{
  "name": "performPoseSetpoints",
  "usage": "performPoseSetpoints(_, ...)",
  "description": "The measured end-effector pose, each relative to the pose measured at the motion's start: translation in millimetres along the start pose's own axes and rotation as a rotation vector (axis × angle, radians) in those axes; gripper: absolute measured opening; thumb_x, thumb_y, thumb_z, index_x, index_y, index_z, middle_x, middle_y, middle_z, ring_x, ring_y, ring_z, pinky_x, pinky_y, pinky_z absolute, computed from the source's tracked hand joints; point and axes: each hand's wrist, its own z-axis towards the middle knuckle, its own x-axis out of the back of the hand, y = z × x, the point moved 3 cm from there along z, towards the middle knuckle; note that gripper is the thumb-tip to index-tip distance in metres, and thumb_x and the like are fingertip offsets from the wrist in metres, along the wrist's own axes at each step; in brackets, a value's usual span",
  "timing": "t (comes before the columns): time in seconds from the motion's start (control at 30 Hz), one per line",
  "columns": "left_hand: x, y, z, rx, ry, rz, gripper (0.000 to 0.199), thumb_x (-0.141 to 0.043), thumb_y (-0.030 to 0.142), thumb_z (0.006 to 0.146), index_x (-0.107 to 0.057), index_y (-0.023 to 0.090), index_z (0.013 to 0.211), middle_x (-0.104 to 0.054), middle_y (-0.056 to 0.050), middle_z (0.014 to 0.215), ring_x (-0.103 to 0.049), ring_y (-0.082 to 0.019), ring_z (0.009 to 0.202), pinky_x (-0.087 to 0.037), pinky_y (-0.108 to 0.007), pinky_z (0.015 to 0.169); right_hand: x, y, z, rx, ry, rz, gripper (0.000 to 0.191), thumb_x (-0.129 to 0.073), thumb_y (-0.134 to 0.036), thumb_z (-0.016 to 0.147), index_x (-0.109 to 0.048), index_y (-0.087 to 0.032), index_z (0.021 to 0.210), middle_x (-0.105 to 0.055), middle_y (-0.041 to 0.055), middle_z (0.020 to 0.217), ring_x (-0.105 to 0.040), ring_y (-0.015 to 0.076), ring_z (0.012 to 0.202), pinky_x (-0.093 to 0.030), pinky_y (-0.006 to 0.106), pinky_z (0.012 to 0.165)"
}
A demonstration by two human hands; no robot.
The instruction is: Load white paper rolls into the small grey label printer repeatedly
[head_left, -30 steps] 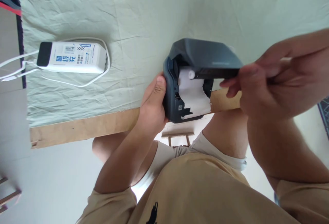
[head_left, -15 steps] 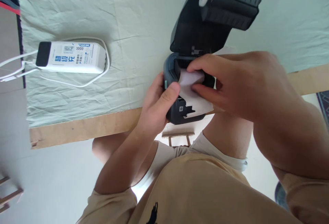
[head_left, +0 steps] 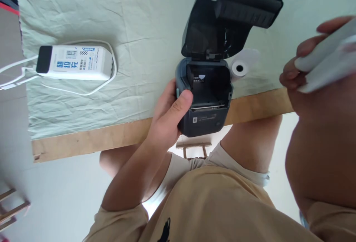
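A dark portable printer sits at the table's front edge with its lid flipped up and its paper bay showing bare. Around its left side wraps my left hand, thumb on the rim of the bay. Over at the right, my right hand is closed on white paper, which is blurred by motion and partly cut off by the frame. A small white paper roll with a dark core lies on the cloth just right of the printer.
On the green cloth at the left lies a white power bank with white cables around it. The wooden table edge runs across in front of my lap. A stool stands on the floor at lower left.
My right hand has lifted the white paper out of the printer's bay and moved far to the right. The small roll beside the printer has come into view. My left hand keeps its hold.
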Motion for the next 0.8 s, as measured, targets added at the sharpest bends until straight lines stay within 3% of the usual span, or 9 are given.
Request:
performPoseSetpoints(0.07, -0.8, 0, 0, -0.005, -0.010, 0.002, 0.033, -0.091, 0.055, 0.096, -0.081, 0.027, 0.110, -0.085, -0.007, 0.132, -0.069, -0.041, 0.152, -0.071, -0.047, 0.110, 5, 24, -1, -0.019, 0.245, 0.115, 0.042, -0.082, -0.071, 0.096, -0.074, -0.030, 0.097, -0.052, 0.0024, 0.080, -0.053, 0.0144, 0.056, -0.038, 0.031, 0.045)
performPoseSetpoints(0.13, -2.1, 0, -1, -0.012, -0.011, -0.005, 0.033, -0.089, 0.055, 0.097, -0.080, 0.027, 0.112, -0.085, -0.008, 0.136, -0.068, -0.041, 0.153, -0.071, -0.047, 0.112, 7, 36, 0, 0.047, 0.329, 0.063, 0.041, -0.091, -0.064, 0.091, -0.073, -0.028, 0.092, -0.060, 0.0029, 0.081, -0.059, 0.0150, 0.060, -0.047, 0.033, 0.052)
performPoseSetpoints(0.27, -2.8, -1, -2, -0.035, 0.001, -0.011, 0.031, -0.083, 0.054, 0.103, -0.080, 0.026, 0.116, -0.083, -0.008, 0.141, -0.070, -0.040, 0.152, -0.068, -0.049, 0.118, 14, 40, 6, 0.233, 0.272, -0.372, 0.031, -0.082, -0.058, 0.101, -0.079, -0.027, 0.101, -0.079, 0.0106, 0.102, -0.080, 0.0285, 0.101, -0.060, 0.042, 0.092)
performPoseSetpoints(0.33, -0.5, -2, -1, -0.049, -0.015, 0.011, 0.032, -0.083, 0.055, 0.102, -0.082, 0.026, 0.117, -0.084, -0.008, 0.138, -0.070, -0.039, 0.151, -0.068, -0.048, 0.118, 19, 44, 7, 0.210, 0.241, -0.502, 0.025, -0.084, -0.049, 0.100, -0.079, -0.030, 0.115, -0.081, 0.0093, 0.115, -0.081, 0.0311, 0.110, -0.062, 0.043, 0.093)
performPoseSetpoints(0.47, 7.3, -7, 1, -0.120, -0.071, 0.020, 0.031, -0.074, 0.053, 0.109, -0.085, 0.027, 0.121, -0.085, -0.008, 0.135, -0.074, -0.035, 0.147, -0.067, -0.046, 0.120, 23, 57, 1, -0.010, 0.189, -0.638, 0.062, -0.092, -0.040, 0.092, -0.067, -0.044, 0.148, -0.079, 0.0004, 0.113, -0.080, 0.0312, 0.098, -0.067, 0.052, 0.089)
performPoseSetpoints(0.53, 9.4, -9, 1, -0.147, -0.106, 0.010, 0.030, -0.069, 0.050, 0.112, -0.085, 0.027, 0.124, -0.084, -0.007, 0.138, -0.074, -0.035, 0.147, -0.067, -0.046, 0.120, 21, 51, -4, 0.022, 0.189, -0.648, 0.071, -0.093, -0.041, 0.090, -0.063, -0.045, 0.154, -0.078, 0.0013, 0.121, -0.081, 0.0363, 0.110, -0.067, 0.058, 0.095)
performPoseSetpoints(0.6, 10.4, -11, 1, -0.149, -0.103, 0.016, 0.030, -0.069, 0.049, 0.112, -0.086, 0.029, 0.126, -0.084, -0.006, 0.140, -0.074, -0.036, 0.147, -0.068, -0.047, 0.118, 16, 34, -12, 0.155, 0.240, -0.603, 0.061, -0.086, -0.042, 0.095, -0.066, -0.043, 0.153, -0.078, 0.0029, 0.133, -0.079, 0.0397, 0.123, -0.065, 0.057, 0.095)
performPoseSetpoints(0.73, 10.3, -11, 1, -0.159, -0.081, 0.029, 0.029, -0.069, 0.047, 0.111, -0.087, 0.028, 0.125, -0.085, -0.007, 0.134, -0.073, -0.036, 0.149, -0.068, -0.046, 0.118, -14, -6, -21, 0.387, 0.223, -0.505, 0.034, -0.080, -0.039, 0.099, -0.076, -0.038, 0.133, -0.074, 0.0024, 0.095, -0.074, 0.0269, 0.081, -0.060, 0.045, 0.068)
performPoseSetpoints(0.8, 10.5, -10, 1, -0.180, -0.085, 0.029, 0.029, -0.067, 0.043, 0.112, -0.087, 0.026, 0.125, -0.084, -0.007, 0.137, -0.070, -0.035, 0.153, -0.067, -0.046, 0.121, -35, -11, -17, 0.361, 0.106, -0.451, 0.038, -0.082, -0.041, 0.098, -0.072, -0.033, 0.134, -0.073, 0.0049, 0.105, -0.074, 0.0264, 0.087, -0.063, 0.044, 0.071)
